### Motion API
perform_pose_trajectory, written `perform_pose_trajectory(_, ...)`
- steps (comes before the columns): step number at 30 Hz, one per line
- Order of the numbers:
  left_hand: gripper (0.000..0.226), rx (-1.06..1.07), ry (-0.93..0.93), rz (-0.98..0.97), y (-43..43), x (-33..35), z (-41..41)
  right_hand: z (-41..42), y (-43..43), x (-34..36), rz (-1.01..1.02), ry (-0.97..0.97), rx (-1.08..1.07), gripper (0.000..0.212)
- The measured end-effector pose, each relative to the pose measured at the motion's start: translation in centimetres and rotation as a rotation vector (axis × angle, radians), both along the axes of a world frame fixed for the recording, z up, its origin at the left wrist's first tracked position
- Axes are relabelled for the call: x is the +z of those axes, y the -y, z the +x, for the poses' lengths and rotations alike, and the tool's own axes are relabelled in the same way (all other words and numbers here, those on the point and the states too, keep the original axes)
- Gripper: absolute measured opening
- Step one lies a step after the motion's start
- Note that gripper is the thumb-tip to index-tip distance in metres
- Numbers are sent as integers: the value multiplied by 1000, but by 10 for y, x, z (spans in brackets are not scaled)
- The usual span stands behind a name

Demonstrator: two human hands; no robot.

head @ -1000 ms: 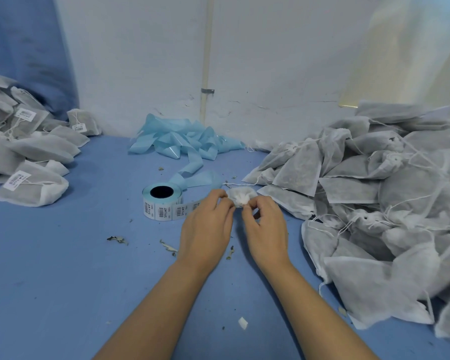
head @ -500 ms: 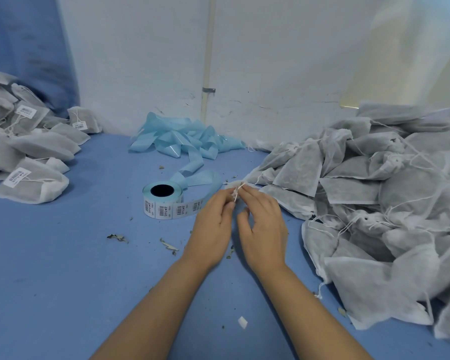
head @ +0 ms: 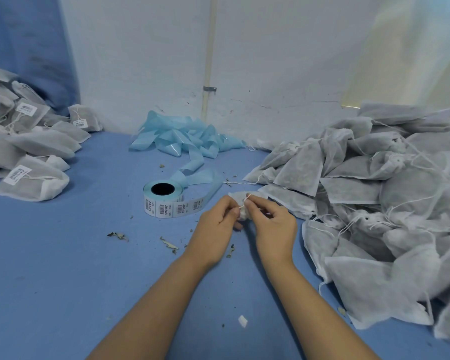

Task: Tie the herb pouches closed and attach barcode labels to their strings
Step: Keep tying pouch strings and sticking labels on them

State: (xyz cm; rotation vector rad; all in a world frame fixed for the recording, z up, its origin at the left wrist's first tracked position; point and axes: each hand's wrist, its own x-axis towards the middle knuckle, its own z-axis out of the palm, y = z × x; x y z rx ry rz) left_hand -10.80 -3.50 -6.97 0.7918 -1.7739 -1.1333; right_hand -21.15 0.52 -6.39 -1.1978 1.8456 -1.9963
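Both hands meet over the blue work surface (head: 63,255) at the middle of the scene, working the drawstring (head: 244,203) of one herb pouch (head: 244,197) whose gathered white neck shows just beyond the fingertips. The left hand (head: 216,229) pinches the string close to the neck, fingers curled in, while the right hand (head: 270,224) pinches the other run of it between thumb and forefinger; held this tightly together, the two ends can be crossed and drawn down into a knot, which looks to be the step in hand. The pouch's body is mostly hidden behind the hands, so how far it is closed cannot be told. The roll of barcode labels (head: 164,201) lies just left of the hands, its printed tail unwound toward them, likely kept there for the next sticker. Its spent blue backing (head: 182,139) trails off to a heap at the far wall. Unlabelled pouches (head: 374,203) pile up on the right, within easy reach, and finished ones bearing labels (head: 26,157) collect far left, well apart from the rest.
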Motion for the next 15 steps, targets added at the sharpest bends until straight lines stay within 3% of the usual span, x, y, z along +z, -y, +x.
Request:
perform_pose_trajectory(6, 19, 105, -148, 80, 4, 3, -1, 2, -1, 2, 9, 32, 130, 24)
perform_pose_trajectory(15, 20, 123, -203, 4, 2, 4, 1, 5, 0, -2, 141, -387, 64, 5)
